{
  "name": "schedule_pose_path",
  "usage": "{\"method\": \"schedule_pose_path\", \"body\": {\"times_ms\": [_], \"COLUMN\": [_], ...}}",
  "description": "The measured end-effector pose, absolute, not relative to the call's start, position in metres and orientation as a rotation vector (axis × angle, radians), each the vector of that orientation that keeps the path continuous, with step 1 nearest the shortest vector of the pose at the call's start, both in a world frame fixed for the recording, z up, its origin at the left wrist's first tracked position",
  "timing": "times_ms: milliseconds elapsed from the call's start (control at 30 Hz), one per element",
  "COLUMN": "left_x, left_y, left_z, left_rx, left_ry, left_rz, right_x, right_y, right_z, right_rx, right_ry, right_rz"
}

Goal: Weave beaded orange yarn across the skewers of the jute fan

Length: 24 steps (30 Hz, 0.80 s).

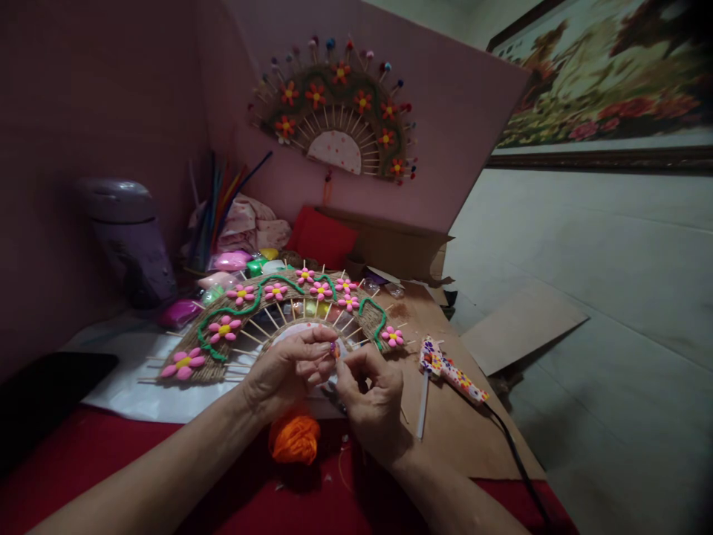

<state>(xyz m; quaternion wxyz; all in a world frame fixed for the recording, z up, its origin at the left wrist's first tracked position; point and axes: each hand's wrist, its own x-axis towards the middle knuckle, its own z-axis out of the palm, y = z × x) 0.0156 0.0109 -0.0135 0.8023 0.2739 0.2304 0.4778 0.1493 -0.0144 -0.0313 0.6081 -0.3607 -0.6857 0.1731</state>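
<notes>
My left hand [295, 362] is closed in a pinch, with a tiny purple, bead-like piece [333, 347] at its fingertips. My right hand [370, 390] pinches right beside it, where a bit of orange shows between the two hands; what its fingers hold is too small to make out. Below them lies a ball of orange yarn [295, 438]. Just behind the hands rests a twine-wrapped, fan-shaped craft [215, 369] on wooden sticks, with pink clay flowers [224, 328] and a wavy green cord [261, 290].
To the right, a flower-patterned glue gun [454, 375] with a black cable lies on cardboard [462, 446]. At the left stand a purple flask [131, 245] and colored pipe cleaners [220, 208]. Bagged clay [231, 260] sits behind. A finished-looking fan [334, 111] hangs on the pink board.
</notes>
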Motion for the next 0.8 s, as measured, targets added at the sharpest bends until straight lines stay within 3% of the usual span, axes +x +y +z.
{"method": "schedule_pose_path", "body": {"times_ms": [600,800], "left_x": [0.0136,0.0147], "left_y": [0.0126,0.0097], "left_z": [-0.0182,-0.0144], "left_rx": [0.623,0.623], "left_ry": [0.496,0.576], "left_rz": [1.025,1.061], "right_x": [0.1511,0.1530], "right_y": [-0.0147,-0.0162], "right_z": [-0.0332,-0.0306], "right_rx": [-0.858,-0.797], "right_ry": [-1.554,-1.449], "right_rz": [0.445,0.641]}}
